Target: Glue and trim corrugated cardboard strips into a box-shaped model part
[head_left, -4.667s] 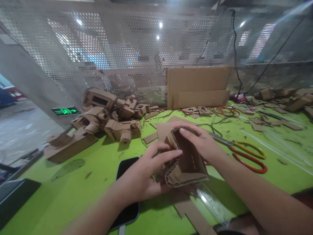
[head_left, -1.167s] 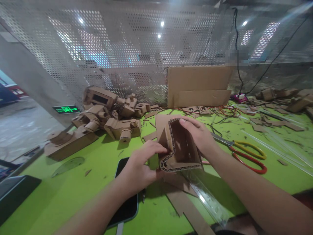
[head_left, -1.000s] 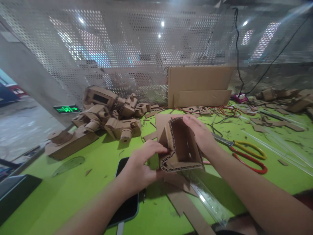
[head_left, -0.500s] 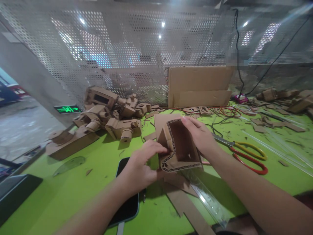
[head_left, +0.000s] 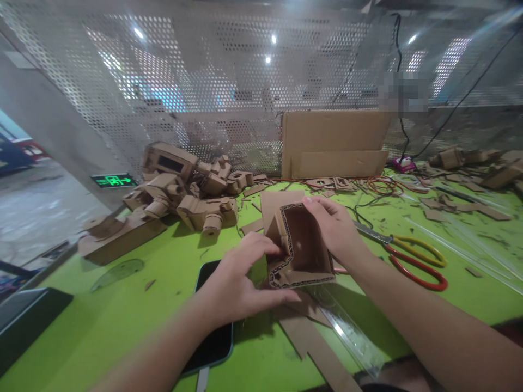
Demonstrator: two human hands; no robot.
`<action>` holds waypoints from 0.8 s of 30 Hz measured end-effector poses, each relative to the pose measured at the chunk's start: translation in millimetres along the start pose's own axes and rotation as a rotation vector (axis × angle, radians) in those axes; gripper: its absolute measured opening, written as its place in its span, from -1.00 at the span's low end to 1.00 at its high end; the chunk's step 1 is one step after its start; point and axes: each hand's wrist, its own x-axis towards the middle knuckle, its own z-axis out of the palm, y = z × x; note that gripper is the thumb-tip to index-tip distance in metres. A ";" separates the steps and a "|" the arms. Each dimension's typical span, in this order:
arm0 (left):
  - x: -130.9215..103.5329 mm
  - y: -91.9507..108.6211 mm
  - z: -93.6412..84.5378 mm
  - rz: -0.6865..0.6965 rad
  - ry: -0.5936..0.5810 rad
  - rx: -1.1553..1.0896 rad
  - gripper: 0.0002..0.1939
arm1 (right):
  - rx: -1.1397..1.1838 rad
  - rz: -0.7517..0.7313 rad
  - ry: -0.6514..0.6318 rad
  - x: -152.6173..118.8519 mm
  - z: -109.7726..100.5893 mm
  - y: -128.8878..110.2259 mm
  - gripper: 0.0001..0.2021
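Note:
Between my hands is a hollow cardboard box [head_left: 308, 245] with a notched left side, its open end and corrugated edge turned toward me. My right hand [head_left: 337, 228] grips its right wall, the thumb along the top rim. Fingers of my left hand [head_left: 245, 275] press into the notch on the left, while that thumb reaches under the bottom edge. Below the box lie cardboard strips [head_left: 304, 332] and a clear plastic ruler [head_left: 347, 332]. A phone [head_left: 210, 345] lies partly hidden under my left forearm.
Scissors [head_left: 417, 261] with yellow and red handles lie to the right. Several built cardboard pieces [head_left: 208, 212] are piled at back left. A large cardboard sheet [head_left: 335, 133] leans on the perforated screen [head_left: 245, 76]. Cables and scraps are scattered behind.
My left thumb has stretched further right beneath the box's lower edge. The box has tipped slightly, so more of its inside shows. My right hand keeps its grip.

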 end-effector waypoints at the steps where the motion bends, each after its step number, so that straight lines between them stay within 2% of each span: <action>1: 0.3 1.5 -0.9 0.001 -0.001 -0.014 -0.44 | -0.008 -0.001 -0.004 -0.1 0.3 -0.6 -0.62; 4: 1.4 5.6 -2.0 -0.035 0.019 -0.033 -0.60 | -0.009 -0.012 -0.014 0.2 0.9 -2.1 -0.62; 7: 1.5 7.4 0.9 -0.189 0.074 0.009 -0.68 | -0.030 -0.039 -0.001 -0.7 1.7 -3.8 -0.64; 10: 0.9 8.0 6.1 -0.465 0.191 -0.083 -0.56 | -0.048 -0.055 -0.012 -4.0 3.6 -6.1 -0.65; 13: 1.6 12.0 10.4 -0.669 0.284 -0.386 -0.39 | -0.025 -0.019 -0.055 -8.7 6.4 -7.6 -0.65; 14: 2.2 14.1 11.3 -0.691 0.260 -0.509 -0.33 | -0.030 -0.021 -0.061 -10.1 7.3 -7.7 -0.66; 16: 3.4 18.1 12.3 -0.689 0.139 -0.692 -0.19 | -0.058 -0.052 -0.069 -12.5 8.9 -7.6 -0.68; 19: 3.8 20.7 12.9 -0.641 -0.011 -0.761 -0.12 | -0.072 -0.067 -0.109 -14.9 10.5 -6.9 -0.69; 24: 2.3 17.8 13.9 -0.600 -0.004 -0.756 -0.21 | -0.058 -0.056 -0.124 -15.7 11.3 -6.3 -0.68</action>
